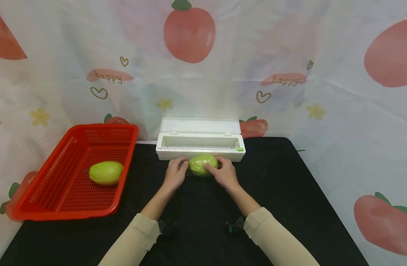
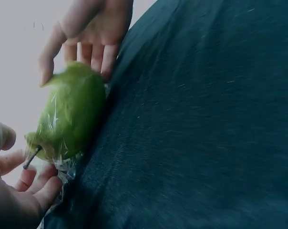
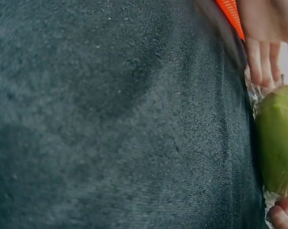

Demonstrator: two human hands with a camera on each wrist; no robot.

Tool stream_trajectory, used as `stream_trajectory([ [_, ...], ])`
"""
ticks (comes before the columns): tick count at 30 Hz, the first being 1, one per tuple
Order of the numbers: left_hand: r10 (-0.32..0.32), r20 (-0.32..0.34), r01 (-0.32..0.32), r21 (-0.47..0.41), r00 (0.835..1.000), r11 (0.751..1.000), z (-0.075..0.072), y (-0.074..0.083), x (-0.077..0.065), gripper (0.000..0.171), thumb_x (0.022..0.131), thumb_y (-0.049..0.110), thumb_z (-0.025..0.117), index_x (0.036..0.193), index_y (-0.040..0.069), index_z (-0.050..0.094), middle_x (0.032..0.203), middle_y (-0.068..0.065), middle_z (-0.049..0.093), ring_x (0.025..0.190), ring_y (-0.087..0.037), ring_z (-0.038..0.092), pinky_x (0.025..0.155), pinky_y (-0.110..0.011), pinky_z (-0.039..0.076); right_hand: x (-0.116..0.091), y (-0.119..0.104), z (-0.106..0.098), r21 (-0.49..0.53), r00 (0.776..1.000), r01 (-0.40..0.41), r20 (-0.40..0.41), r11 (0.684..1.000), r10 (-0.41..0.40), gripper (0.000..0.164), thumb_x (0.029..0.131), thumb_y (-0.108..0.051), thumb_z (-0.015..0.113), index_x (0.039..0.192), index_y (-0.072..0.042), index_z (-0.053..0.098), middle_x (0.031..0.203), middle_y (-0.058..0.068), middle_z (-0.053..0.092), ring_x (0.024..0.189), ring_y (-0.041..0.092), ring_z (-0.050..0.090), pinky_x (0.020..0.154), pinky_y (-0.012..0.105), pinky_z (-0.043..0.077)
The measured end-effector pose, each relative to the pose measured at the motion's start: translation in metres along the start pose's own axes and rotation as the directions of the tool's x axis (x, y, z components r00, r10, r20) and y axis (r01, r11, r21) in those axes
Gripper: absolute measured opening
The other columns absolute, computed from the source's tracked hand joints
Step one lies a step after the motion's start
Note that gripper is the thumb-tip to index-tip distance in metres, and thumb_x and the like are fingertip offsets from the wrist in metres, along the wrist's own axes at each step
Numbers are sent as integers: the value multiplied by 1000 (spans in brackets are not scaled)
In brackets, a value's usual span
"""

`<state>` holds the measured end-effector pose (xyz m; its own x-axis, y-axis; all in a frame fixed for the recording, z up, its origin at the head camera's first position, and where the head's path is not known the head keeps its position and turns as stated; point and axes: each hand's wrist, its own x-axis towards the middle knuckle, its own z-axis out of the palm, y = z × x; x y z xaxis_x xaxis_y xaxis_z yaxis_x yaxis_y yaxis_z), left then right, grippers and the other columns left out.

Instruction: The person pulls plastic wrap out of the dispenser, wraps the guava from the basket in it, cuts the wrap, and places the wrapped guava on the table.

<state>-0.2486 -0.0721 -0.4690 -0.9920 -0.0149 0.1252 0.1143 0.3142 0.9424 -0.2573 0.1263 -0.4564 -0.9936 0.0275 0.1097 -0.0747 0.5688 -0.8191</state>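
Observation:
A green pear [image 1: 200, 166] wrapped in clear cling film lies on the black cloth, right before a white cling film dispenser [image 1: 170, 153] whose lid is up. My right hand [image 1: 226, 174] holds the pear's right end, its thumb on the front. At the stem end is my left hand [image 1: 175, 173], its thumb and fingers apart beside the loose film [image 2: 65, 169]. The left wrist view shows the stem [image 2: 32, 158] poking toward the left hand. In the right wrist view, the left fingers [image 3: 264, 62] reach down straight to the crumpled film.
A red plastic basket [image 1: 65, 214] stands at the left with an unwrapped yellow-green pear [image 1: 106, 173] in it. A green slider [image 1: 240, 149] sits at the dispenser's right end. Behind the black-covered table [image 1: 289, 199] hangs a fruit-printed curtain [image 1: 216, 96].

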Motion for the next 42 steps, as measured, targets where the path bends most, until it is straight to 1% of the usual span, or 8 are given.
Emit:
stream_trajectory([
  [5,7,-74,-2,78,997,997,6,-1,15,27,102,23,56,109,3,72,113,-17,63,104,-31,61,91,-48,49,0,1,2,-33,1000,7,-28,999,-8,54,82,-40,80,123,-6,68,109,11,64,99,25,57,82,39,47],
  [10,-16,-72,22,83,997,996,9,-4,18,25,103,19,53,114,4,69,114,-16,62,106,-32,59,93,-48,47,-3,-1,6,-6,999,-38,-38,999,37,66,81,-42,81,130,-6,58,115,12,63,101,26,60,85,40,49],
  [13,-121,-41,119,-49,992,992,10,-7,19,27,104,19,51,122,6,67,121,-15,60,113,-29,56,97,-45,46,-3,-2,8,21,998,-53,-43,998,54,69,79,-42,83,131,-8,52,118,12,63,103,26,61,87,40,50],
  [16,-251,-1,244,-238,968,940,11,-8,22,29,104,22,51,123,6,65,127,-12,60,117,-25,55,99,-43,47,-3,-2,9,32,997,-55,-50,998,56,65,79,-42,83,128,-11,53,118,10,63,103,26,62,87,39,49],
  [19,-310,19,298,-335,951,894,12,-8,25,30,104,24,51,123,5,65,129,-11,60,118,-23,55,98,-42,48,-2,-3,9,35,997,-53,-57,998,55,60,81,-40,82,127,-11,57,119,9,64,103,27,62,86,40,50],
  [32,-274,-118,243,-227,955,943,22,-8,22,33,105,27,49,121,6,68,131,-14,57,126,-30,50,109,-44,38,6,-1,8,-24,998,-6,-56,1000,5,64,77,-45,84,125,-8,64,115,8,68,101,23,65,88,42,52],
  [39,-286,-163,233,-285,944,930,24,-14,22,29,103,29,56,116,9,72,119,-8,67,108,-23,58,90,-35,49,6,3,8,15,996,-11,-84,1000,12,63,73,-44,87,122,-10,66,113,7,68,103,25,62,90,41,50],
  [42,-296,-178,242,-276,938,930,25,-15,23,28,102,30,57,115,11,73,118,-5,69,107,-20,58,90,-35,48,7,4,11,72,996,-29,-85,997,35,65,74,-44,86,125,-9,65,114,8,67,104,23,65,91,40,52],
])
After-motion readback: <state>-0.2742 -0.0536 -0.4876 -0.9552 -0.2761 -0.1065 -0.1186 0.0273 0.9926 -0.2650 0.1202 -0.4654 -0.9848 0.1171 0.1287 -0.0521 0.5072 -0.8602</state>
